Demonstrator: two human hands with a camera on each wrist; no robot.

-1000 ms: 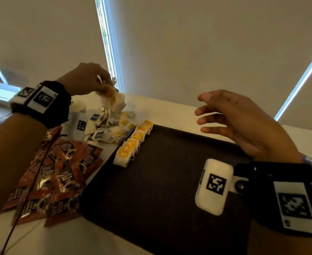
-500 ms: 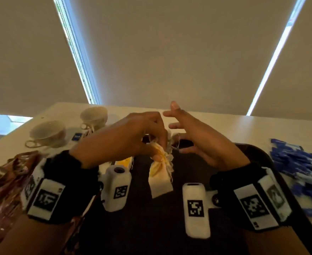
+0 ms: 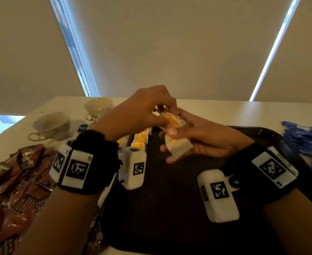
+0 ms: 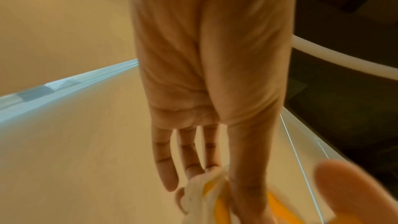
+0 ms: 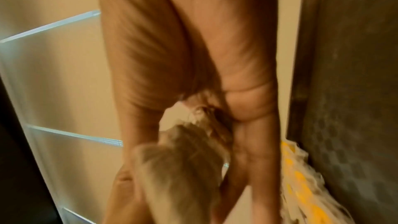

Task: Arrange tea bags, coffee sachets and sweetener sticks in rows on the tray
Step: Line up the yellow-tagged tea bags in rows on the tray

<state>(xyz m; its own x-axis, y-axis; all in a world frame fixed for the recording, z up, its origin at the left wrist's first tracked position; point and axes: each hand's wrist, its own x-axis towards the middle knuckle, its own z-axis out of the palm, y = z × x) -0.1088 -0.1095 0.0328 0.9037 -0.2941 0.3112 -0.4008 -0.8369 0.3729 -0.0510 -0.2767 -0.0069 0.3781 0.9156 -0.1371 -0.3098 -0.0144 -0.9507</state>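
Note:
A small bundle of white tea bags (image 3: 178, 146) with yellow tags hangs above the dark tray (image 3: 170, 208), held by both hands. My left hand (image 3: 165, 115) pinches its top end from above. My right hand (image 3: 168, 142) grips it lower down, thumb on top and fingers underneath. A row of tea bags (image 3: 140, 138) lies along the tray's far left edge. In the left wrist view the tea bag (image 4: 202, 193) sits at my fingertips. In the right wrist view the bundle (image 5: 183, 168) is blurred and the row of tea bags (image 5: 301, 176) lies beside it.
Red-brown coffee sachets (image 3: 13, 181) are heaped on the table left of the tray. Blue sweetener sticks (image 3: 306, 140) are piled to its right. Two cups (image 3: 50, 126) (image 3: 98, 107) stand at the back left. Loose tea bags lie behind my left wrist.
My left hand carried the tea bags from the pile at the left over to the tray. My right hand came in and took hold of the bundle.

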